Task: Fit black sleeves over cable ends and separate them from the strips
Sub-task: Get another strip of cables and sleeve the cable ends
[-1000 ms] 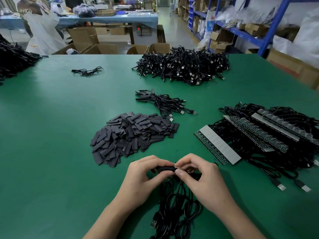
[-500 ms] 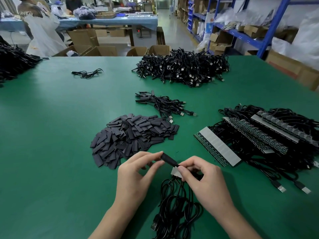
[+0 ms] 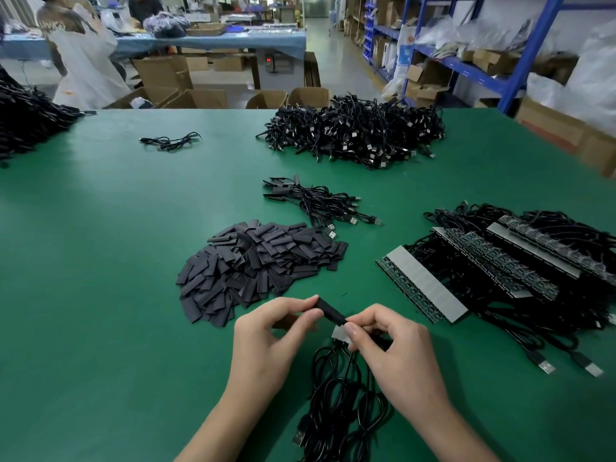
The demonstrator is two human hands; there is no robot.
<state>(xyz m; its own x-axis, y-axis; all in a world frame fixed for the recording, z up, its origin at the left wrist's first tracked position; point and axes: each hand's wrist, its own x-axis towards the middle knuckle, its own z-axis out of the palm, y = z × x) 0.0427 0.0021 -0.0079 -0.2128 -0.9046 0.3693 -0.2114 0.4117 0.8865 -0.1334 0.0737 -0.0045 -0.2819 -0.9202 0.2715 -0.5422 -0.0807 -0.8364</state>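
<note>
A single wide-angle camera, worn on the person's head, looks forward and down across the green bench [image 3: 100, 295]. Both hands sit close beneath it.

Left hand [image 3: 266, 341] pinches a black sleeve [image 3: 330, 310] between thumb and fingertips, tilted, above the green table [image 3: 100, 295]. Right hand [image 3: 396, 358] pinches a grey strip piece [image 3: 338, 333] at the sleeve's lower end. Coiled cables [image 3: 336, 395] lie beneath both hands. Sleeve pile [image 3: 256, 265] lies beyond the left hand. Strips [image 3: 423, 285] with attached cables lie to the right. A small bundle [image 3: 320, 201] and a large heap [image 3: 353, 131] lie farther back.
</note>
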